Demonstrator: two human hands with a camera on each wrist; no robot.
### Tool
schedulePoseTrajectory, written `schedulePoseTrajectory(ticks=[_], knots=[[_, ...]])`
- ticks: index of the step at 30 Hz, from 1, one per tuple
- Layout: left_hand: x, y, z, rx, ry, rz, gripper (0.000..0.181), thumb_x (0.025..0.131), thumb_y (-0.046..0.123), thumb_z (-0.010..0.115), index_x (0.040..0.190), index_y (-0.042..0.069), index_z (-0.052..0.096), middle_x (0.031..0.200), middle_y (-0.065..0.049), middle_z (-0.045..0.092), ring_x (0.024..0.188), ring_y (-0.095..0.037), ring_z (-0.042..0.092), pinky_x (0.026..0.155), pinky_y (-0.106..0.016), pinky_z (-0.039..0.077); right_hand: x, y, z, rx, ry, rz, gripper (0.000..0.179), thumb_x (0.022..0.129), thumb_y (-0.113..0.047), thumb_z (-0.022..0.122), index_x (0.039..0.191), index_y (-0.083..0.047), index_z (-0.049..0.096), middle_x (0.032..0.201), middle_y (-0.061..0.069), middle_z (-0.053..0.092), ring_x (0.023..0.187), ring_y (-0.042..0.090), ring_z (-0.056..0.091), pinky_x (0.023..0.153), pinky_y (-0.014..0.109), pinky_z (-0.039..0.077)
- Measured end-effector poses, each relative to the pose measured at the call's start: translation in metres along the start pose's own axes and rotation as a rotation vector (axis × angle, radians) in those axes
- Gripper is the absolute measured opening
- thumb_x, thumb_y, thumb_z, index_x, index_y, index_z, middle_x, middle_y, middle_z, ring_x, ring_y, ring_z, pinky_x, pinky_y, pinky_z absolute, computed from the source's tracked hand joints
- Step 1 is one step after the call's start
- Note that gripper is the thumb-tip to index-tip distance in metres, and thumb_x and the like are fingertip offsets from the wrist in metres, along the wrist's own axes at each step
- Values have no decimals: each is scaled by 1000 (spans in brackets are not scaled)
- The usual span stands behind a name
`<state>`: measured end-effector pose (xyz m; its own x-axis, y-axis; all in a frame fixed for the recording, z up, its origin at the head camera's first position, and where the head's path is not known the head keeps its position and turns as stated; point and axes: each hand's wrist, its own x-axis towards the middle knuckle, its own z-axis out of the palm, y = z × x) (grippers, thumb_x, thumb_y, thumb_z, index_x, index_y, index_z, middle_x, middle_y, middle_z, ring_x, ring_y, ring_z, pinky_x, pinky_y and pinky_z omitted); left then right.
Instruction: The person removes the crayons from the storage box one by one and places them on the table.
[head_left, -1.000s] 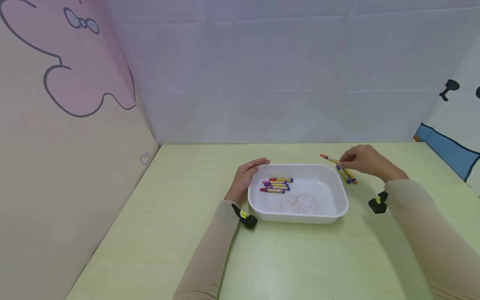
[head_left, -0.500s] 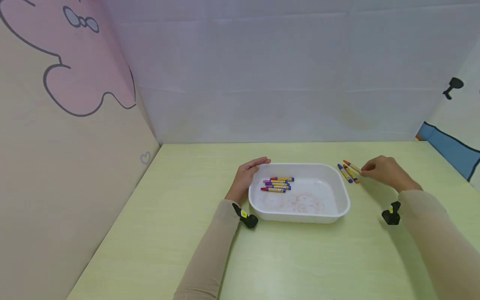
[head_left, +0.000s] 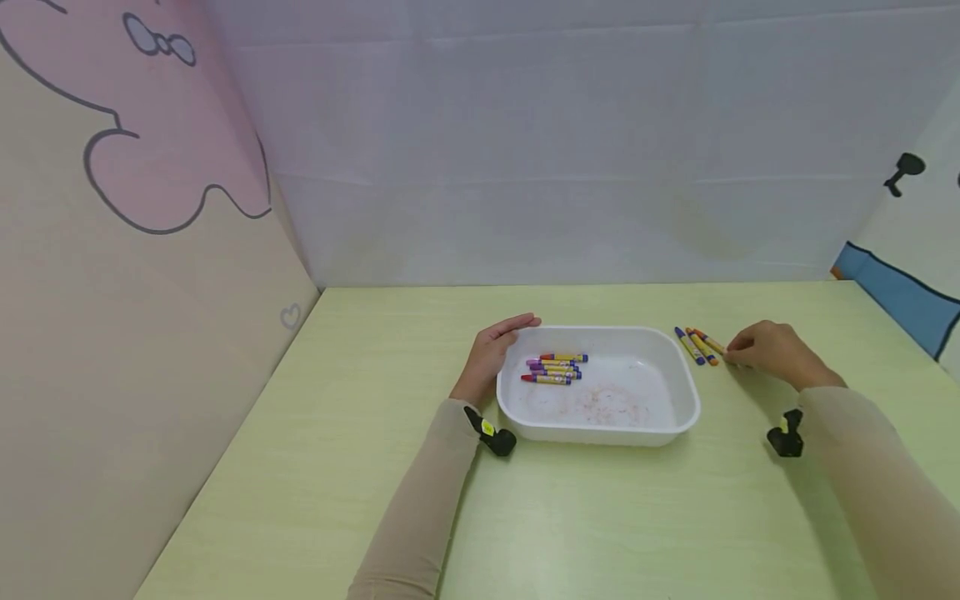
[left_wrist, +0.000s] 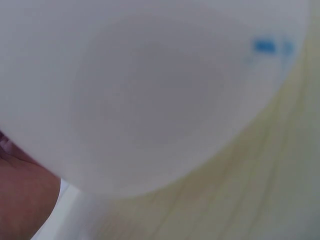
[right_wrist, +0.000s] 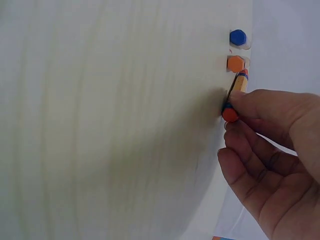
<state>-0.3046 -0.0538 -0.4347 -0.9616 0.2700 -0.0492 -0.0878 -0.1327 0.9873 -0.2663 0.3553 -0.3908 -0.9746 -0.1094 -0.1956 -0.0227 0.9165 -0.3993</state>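
Note:
A white tray (head_left: 600, 433) stands on the table, with several crayons (head_left: 555, 367) lying side by side in its left half. My left hand (head_left: 486, 357) rests against the tray's left end, fingers extended along the far corner; the tray wall (left_wrist: 150, 100) fills most of the left wrist view. Right of the tray, my right hand (head_left: 772, 350) pinches a red-orange crayon (right_wrist: 240, 85) between thumb and fingers, down at the table. Its tip is close to an orange crayon (right_wrist: 235, 63). A blue crayon (right_wrist: 238, 37) lies beyond that one, roughly parallel.
The pale yellow-green table (head_left: 337, 467) meets a white sheet (head_left: 525, 167) at the back. A wall with a pink drawing (head_left: 180, 125) stands on the left. Reddish marks (head_left: 611, 406) show on the tray floor.
My right hand has moved right and toward me with the red-orange crayon, then lowered it beside the orange and blue crayons. The left hand and the tray have stayed in place.

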Motion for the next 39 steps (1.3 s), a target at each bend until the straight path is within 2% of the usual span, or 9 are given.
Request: schedulePoseTrajectory(ticks=[5, 9, 13, 18, 27, 30, 35, 39], knots=[[0, -1, 0, -16, 14, 2, 34, 101, 9, 43, 127, 13, 63, 129, -4, 64, 127, -13, 54, 108, -31, 42, -1, -1, 1, 1, 11, 2, 33, 90, -20, 62, 102, 11, 66, 91, 21, 68, 82, 28, 61, 69, 41, 51], [1, -3, 1, -4, 19, 15, 33, 101, 10, 43, 127, 14, 64, 128, -3, 65, 126, -13, 54, 107, -32, 44, -4, -2, -1, -6, 35, 1, 42, 90, -25, 63, 108, 13, 63, 98, 27, 65, 87, 35, 60, 71, 44, 51], [1, -4, 1, 4, 16, 20, 33, 101, 10, 43, 125, 15, 65, 127, -2, 65, 125, -13, 55, 106, -31, 44, -7, -5, -5, -7, 83, -28, 48, 90, -30, 64, 112, 12, 61, 103, 31, 63, 91, 41, 60, 72, 49, 51], [0, -4, 1, 1, 16, 21, 33, 101, 10, 43, 125, 15, 65, 126, -1, 66, 125, -13, 55, 106, -32, 44, -8, -15, -12, -6, 132, -79, 44, 93, -31, 61, 112, 10, 63, 105, 32, 63, 93, 43, 60, 73, 51, 51], [1, -4, -1, 14, -5, 28, 35, 101, 12, 43, 133, 9, 58, 128, -1, 65, 127, -12, 53, 107, -32, 43, -5, -55, -22, 53, 264, -176, 40, 95, -32, 59, 113, 3, 66, 101, 26, 67, 91, 37, 63, 77, 51, 50], [1, -4, -1, 16, -7, 25, 36, 101, 12, 42, 134, 8, 57, 128, -1, 65, 127, -12, 53, 107, -31, 43, -3, -72, -26, 74, 279, -201, 39, 94, -32, 61, 113, 1, 67, 101, 23, 68, 90, 34, 63, 78, 50, 50], [1, -5, 0, 6, -6, 32, 35, 101, 11, 43, 131, 10, 60, 128, -2, 64, 127, -13, 54, 107, -32, 43, 2, -98, -29, 85, 252, -248, 37, 92, -34, 63, 111, -2, 69, 98, 16, 70, 87, 27, 63, 77, 44, 51], [1, -5, 0, 5, -4, 34, 34, 101, 11, 42, 129, 12, 62, 128, -2, 64, 127, -13, 53, 107, -33, 43, 4, -118, -29, 82, 176, -292, 36, 92, -33, 64, 112, -4, 69, 99, 11, 71, 87, 21, 62, 75, 35, 51]])
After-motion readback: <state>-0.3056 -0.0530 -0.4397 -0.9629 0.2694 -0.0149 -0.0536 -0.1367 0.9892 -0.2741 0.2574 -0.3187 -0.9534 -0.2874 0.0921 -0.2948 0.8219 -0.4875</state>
